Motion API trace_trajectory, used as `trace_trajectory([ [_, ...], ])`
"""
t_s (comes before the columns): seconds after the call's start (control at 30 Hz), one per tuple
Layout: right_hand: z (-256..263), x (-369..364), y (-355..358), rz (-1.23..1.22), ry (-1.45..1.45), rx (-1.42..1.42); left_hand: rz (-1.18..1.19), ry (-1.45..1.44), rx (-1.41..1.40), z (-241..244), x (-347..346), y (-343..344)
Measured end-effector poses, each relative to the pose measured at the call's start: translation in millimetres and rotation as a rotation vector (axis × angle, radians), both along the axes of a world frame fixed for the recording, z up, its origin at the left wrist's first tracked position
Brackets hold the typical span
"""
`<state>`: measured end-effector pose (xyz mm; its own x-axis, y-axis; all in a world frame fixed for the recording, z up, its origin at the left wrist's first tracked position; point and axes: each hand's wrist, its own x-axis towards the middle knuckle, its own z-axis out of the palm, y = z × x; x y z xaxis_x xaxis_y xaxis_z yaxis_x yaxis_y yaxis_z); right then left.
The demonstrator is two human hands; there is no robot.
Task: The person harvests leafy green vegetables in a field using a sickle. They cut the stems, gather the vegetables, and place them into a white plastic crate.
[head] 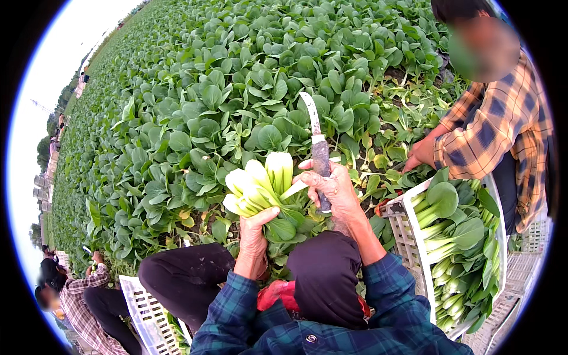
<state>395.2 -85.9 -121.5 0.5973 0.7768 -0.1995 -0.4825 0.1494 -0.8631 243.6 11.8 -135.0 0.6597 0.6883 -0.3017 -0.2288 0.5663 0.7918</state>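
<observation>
Several heads of bok choy (253, 184) are bunched in my left hand (255, 235), their pale stem ends up and the leaves hanging below the grip. My right hand (333, 186) is closed around the wrapped handle of a harvesting knife (316, 117). The curved, stained blade points away from me, over the crop. Between the fingers of that same hand and the bunch runs a pale leaf stalk (295, 190); whether it is detached from the bunch I cannot tell.
Rows of growing bok choy (213, 97) spread ahead. At my right stands a white plastic crate (406, 239) filled with bok choy; another crate (148, 317) is at my left. A co-worker in a checked shirt (492, 128) bends close on the right, another (82, 293) sits at left.
</observation>
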Motion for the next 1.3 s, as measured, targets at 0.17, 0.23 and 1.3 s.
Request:
trace_trajectory([
  [0.17,33,-27,21,0.024,-0.24,-0.077,-0.051,-0.064,0.114,25,-12,6],
  [0.23,36,-34,26,0.026,-0.214,-0.095,-0.008,-0.083,0.119,32,-18,5],
  [1.3,122,-162,-24,0.076,-0.542,-0.225,0.461,-0.644,-0.26,62,-123,80],
])
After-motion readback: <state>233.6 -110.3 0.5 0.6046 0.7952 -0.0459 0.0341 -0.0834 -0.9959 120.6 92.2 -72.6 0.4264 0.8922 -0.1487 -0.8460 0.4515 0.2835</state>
